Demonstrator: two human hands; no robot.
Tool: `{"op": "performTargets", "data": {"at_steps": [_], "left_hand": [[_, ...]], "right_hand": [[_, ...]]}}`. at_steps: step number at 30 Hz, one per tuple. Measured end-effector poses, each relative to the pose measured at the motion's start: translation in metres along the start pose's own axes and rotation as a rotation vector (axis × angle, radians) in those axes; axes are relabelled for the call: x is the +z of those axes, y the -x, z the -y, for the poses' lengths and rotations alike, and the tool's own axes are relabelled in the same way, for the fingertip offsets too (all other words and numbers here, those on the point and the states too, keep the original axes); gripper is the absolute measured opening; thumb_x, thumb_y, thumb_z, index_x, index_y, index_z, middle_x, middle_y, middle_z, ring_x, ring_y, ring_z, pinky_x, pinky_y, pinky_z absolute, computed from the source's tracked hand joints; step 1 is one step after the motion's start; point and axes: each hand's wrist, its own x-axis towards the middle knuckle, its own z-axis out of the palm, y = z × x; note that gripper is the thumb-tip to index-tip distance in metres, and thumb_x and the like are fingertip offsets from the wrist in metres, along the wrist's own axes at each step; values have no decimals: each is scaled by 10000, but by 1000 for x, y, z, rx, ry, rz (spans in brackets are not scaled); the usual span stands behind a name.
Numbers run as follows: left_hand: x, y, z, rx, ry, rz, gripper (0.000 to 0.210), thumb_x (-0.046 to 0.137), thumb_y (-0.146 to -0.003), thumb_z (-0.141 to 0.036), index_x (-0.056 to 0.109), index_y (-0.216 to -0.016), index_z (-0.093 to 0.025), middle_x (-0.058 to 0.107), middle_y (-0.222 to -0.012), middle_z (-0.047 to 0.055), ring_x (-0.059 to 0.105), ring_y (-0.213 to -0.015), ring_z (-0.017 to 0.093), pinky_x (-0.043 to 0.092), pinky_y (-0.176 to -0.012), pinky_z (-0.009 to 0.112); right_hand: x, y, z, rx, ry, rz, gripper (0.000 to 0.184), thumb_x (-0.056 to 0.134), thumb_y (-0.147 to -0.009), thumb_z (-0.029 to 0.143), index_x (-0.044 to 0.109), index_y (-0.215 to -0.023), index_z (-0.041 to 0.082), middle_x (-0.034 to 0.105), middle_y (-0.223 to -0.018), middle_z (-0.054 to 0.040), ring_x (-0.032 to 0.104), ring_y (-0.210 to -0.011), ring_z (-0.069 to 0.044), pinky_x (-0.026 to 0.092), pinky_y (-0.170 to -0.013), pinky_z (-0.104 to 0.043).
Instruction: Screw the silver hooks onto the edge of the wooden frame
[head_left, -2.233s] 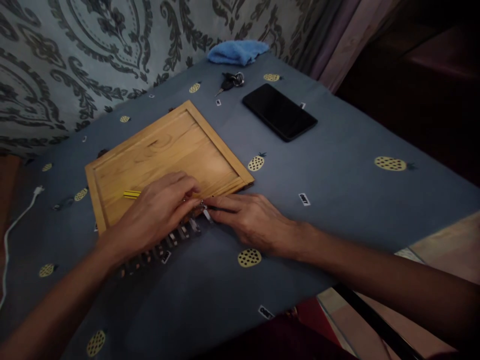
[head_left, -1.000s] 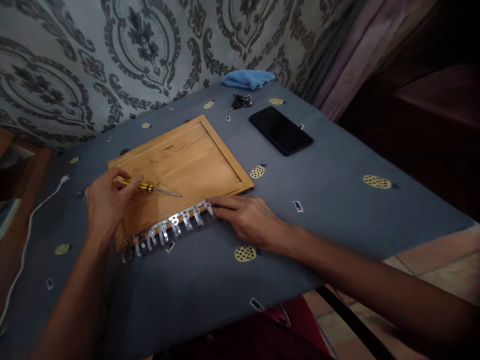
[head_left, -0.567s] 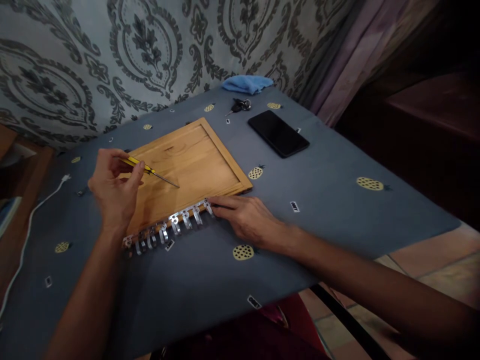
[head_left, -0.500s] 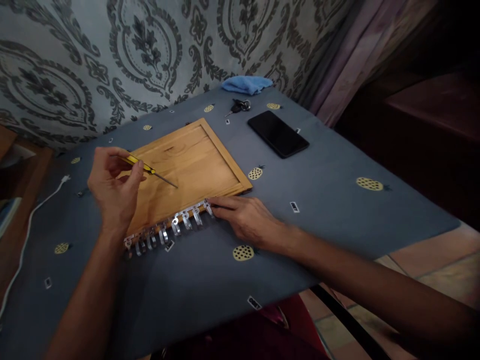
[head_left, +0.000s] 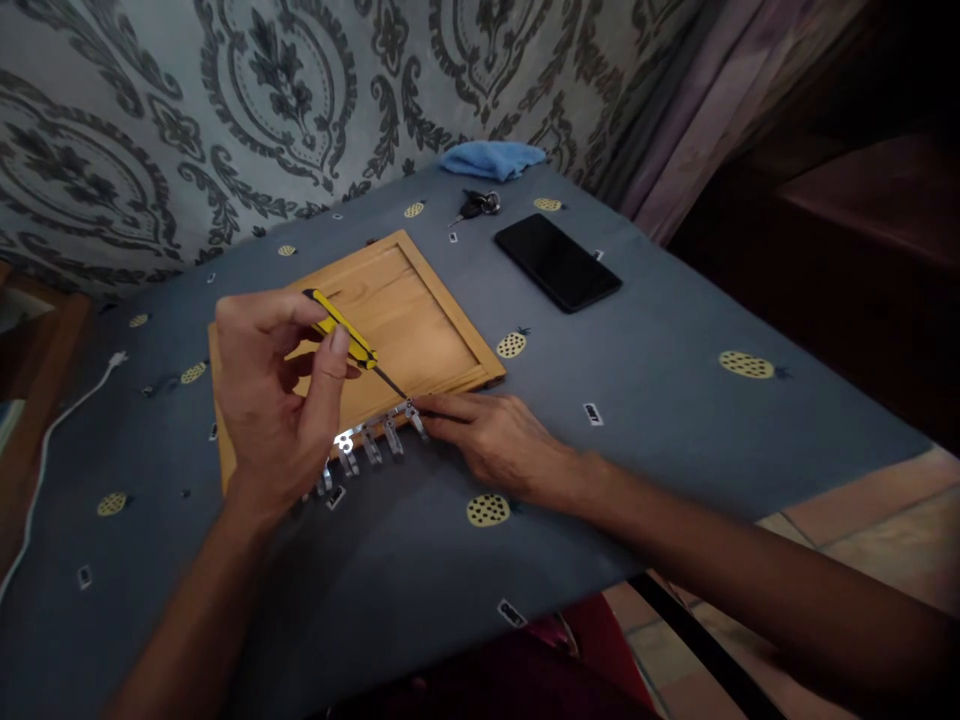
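Black flat phone (head_left: 559, 262) right of framed yellow-brown wooden panel (head_left: 412, 320); dark keys (head_left: 478, 205), blue cloth (head_left: 493, 160) toward far edge of grey-blue pineapple-printed worktop (head_left: 637, 400). Silver metal hook rail (head_left: 392, 436) along panel's near edge, partly hidden by left hand (head_left: 277, 395); fingers grasp yellow-and-black screwdriver (head_left: 358, 346), tip at rail's right end. Right hand (head_left: 502, 440) there too; cannot tell whether fingers grip. Right forearm (head_left: 697, 530) crosses near edge.

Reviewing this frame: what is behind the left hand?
The wooden board shows around the left hand; the metal hook rail runs behind it, its left end covered and not visible.
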Motion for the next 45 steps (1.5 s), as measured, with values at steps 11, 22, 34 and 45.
{"op": "performTargets", "data": {"at_steps": [11,22,34,45], "left_hand": [[7,4,9,-11,-25,150,83,475,-1010,-305,446,-1086,-288,543,-1061,3,628,-933,133,641,-684,269],[7,5,16,124,-104,129,202,625,-953,-302,479,-1092,-288,557,-1045,3,639,-922,152,656,-738,321],[13,2,16,111,94,96,495,701,-890,-221,422,-1285,-329,557,-1205,26,682,-980,193,649,-762,367],[12,2,14,174,-8,125,429,724,-878,-254,519,-1248,-329,659,-1165,10,691,-952,185,642,-695,314]], "right_hand": [[-3,-1,1,-1,28,21,482,519,-782,-54,703,-1166,171,689,-1321,-81,712,-1082,-222,602,-796,-321],[-1,0,1,-12,32,0,493,509,-770,-58,701,-1173,151,683,-1327,-96,715,-1071,-234,607,-800,-345],[1,1,-1,-28,22,-34,522,496,-760,-67,691,-1184,168,693,-1308,-81,717,-1050,-218,603,-787,-319],[2,1,-2,-57,30,-86,474,477,-804,-42,697,-1174,157,704,-1291,-95,730,-1027,-232,613,-753,-337]]}}
